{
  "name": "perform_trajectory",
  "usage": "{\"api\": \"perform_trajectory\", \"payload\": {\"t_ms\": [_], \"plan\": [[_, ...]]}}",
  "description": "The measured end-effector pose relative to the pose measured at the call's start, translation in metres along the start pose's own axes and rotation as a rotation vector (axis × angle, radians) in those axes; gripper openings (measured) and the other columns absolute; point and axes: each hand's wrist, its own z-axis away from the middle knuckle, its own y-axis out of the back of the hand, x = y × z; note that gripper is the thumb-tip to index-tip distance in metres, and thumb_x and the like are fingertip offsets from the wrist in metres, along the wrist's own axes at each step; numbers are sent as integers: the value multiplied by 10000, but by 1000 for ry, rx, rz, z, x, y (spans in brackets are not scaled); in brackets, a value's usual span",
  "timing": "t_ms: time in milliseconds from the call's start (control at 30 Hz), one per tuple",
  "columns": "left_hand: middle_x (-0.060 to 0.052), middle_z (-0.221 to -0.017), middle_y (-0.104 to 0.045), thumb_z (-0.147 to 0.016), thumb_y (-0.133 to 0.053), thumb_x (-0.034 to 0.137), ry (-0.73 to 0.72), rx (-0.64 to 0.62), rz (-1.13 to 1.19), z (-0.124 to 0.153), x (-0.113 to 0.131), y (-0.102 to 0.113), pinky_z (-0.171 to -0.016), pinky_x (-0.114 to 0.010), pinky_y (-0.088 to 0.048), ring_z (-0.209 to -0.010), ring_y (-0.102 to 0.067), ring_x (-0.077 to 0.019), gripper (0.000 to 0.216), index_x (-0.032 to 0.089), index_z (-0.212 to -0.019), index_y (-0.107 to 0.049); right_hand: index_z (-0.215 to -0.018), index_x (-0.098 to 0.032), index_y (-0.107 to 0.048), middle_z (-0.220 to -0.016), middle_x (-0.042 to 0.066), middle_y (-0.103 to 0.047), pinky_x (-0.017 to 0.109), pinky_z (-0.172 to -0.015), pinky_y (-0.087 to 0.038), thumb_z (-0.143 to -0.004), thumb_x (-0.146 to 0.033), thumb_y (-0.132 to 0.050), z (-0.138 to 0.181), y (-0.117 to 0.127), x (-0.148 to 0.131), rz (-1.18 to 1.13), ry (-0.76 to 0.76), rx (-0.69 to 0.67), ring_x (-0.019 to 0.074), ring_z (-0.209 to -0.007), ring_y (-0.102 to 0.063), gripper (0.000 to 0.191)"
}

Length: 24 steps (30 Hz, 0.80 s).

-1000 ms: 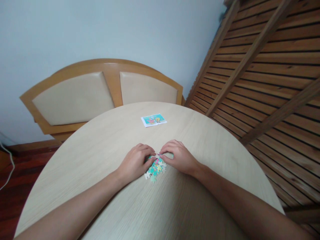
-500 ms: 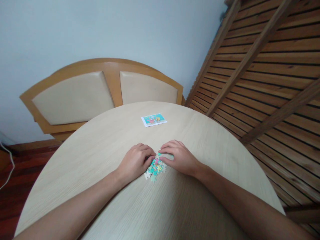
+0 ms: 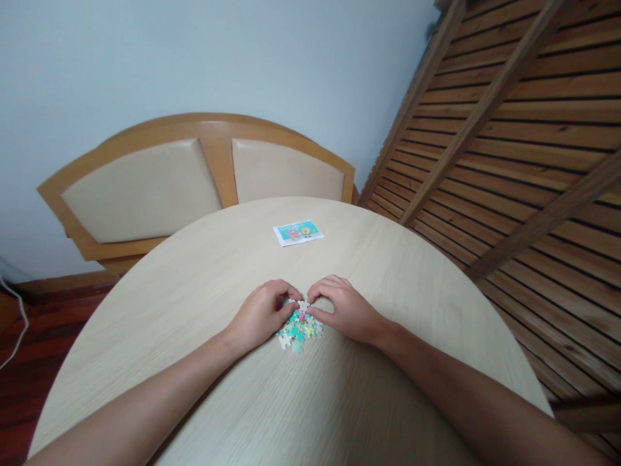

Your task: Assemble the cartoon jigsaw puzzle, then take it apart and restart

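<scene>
A small heap of jigsaw puzzle pieces (image 3: 297,330) in teal, white, pink and yellow lies on the round table (image 3: 194,285). At the heap's far left edge, my left hand (image 3: 264,310) curls its thumb and fingertips about a pale puzzle piece (image 3: 304,305). Opposite it, my right hand (image 3: 347,307) has its thumb and index finger bent close together at the same piece. The fingertips of both hands nearly meet there, and they partly hide what is between them. One light green piece lies at the heap's near edge.
A picture card (image 3: 298,233) with cartoon figures on teal lies farther back on the table. Behind stands a wooden headboard (image 3: 218,155) with cream panels. Slatted wood (image 3: 485,129) rises along the right. A white cable (image 3: 22,317) hangs at far left.
Both hands have shifted slightly at the far side of the heap. The left thumb and fingers have parted a little, baring more pieces, and a pale piece now shows between the hands.
</scene>
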Motion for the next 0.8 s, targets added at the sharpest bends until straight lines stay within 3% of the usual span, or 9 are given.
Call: {"api": "perform_trajectory", "payload": {"t_ms": [167, 300, 433, 567, 800], "plan": [[-45, -888, -741, -886, -613, 227, 2, -25, 115, -1, -2, -1, -700, -281, -516, -794, -667, -179, 112, 183, -914, -712, -873, -221, -695, -917, 12, -741, 343, -901, -460, -885, -261, -747, -1, 0, 1, -120, -15, -15, 196, -946, -652, 66], [-39, -843, -738, -900, -603, 253, 31, -42, 170, 0, -5, -2, -668, -270, -517, -737, -658, -166, 136, 175, -915, -714, -839, -208, -701, -862, 10, -737, 309, -839, -489, -860, -204, -743, -2, 2, 4, -180, -72, 59, 182, -882, -668, 48], [-50, -871, -751, -913, -602, 278, 50, -36, 199, 0, -9, -4, -685, -274, -533, -749, -670, -167, 155, 174, -929, -716, -816, -205, -707, -867, 24, -758, 314, -807, -508, -838, -190, -734, -4, 8, 13, -127, -201, 179, 194, -850, -698, 38], [-57, -894, -759, -920, -600, 300, 53, -19, 196, 0, -8, -4, -690, -275, -532, -745, -663, -163, 173, 173, -933, -717, -821, -212, -717, -872, 25, -774, 320, -784, -514, -849, -198, -714, -5, 14, 23, -46, -287, 210, 204, -839, -717, 32], [-35, -808, -742, -910, -583, 296, 62, 89, 109, -3, -1, 2, -583, -240, -467, -632, -601, -137, 183, 171, -916, -717, -860, -223, -711, -887, 25, -766, 327, -799, -507, -856, -172, -684, -7, 11, 26, 84, -233, 181, 206, -858, -700, 57]]}}
